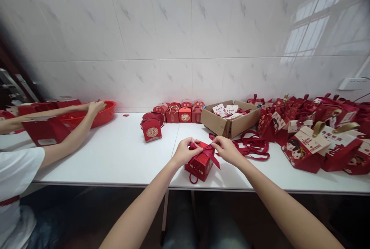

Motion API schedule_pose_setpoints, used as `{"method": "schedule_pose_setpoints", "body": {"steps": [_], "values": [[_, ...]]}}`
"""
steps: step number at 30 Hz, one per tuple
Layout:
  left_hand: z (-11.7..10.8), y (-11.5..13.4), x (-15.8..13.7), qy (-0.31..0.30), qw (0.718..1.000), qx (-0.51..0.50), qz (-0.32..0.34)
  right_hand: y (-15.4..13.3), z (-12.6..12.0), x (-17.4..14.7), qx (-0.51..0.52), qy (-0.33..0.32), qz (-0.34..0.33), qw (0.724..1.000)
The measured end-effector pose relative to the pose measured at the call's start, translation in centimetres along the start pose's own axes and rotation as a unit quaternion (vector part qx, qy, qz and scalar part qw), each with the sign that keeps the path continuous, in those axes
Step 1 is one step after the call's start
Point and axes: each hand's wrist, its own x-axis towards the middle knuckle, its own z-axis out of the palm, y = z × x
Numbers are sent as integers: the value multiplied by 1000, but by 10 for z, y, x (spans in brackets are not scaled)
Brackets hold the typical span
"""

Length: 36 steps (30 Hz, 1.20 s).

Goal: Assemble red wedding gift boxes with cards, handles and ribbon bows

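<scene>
A small red gift box (199, 166) with gold print stands near the table's front edge, a cord loop hanging at its lower front. Across its top lies a dark red ribbon (213, 158) in a bow shape, one tail draping over the right side. My left hand (186, 150) pinches the ribbon at the left of the bow. On the other side my right hand (225, 149) is closed on the ribbon too, fingertips together. Several loose lengths of ribbon (254, 147) lie tangled just right of my right hand.
A cardboard box (215, 125) with white cards stands behind. Small red boxes (172, 114) line the wall, one (152, 129) in front. Many red gift bags (306, 150) crowd the right. At left a co-worker's arms (72, 133) reach over a red basin (108, 114).
</scene>
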Motion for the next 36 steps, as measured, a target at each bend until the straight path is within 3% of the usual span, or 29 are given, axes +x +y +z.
{"method": "schedule_pose_setpoints", "body": {"steps": [10,17,24,26,28,31,36], "values": [[5,0,2,6,1000,7,9,-12,-2,4,24,3,16,1000],[6,2,4,5,1000,17,8,-4,3,11,-40,31,-3,999],[4,9,6,-5,995,90,33,-8,-10,-8,-79,41,12,996],[5,12,5,2,994,103,36,-9,-14,-16,-103,4,54,993],[6,14,4,8,993,109,33,-5,-14,-23,-89,-75,87,989],[7,15,3,11,994,108,27,2,-9,-33,26,-166,89,982],[7,11,3,31,992,120,34,-3,2,-45,147,-150,53,976]]}}
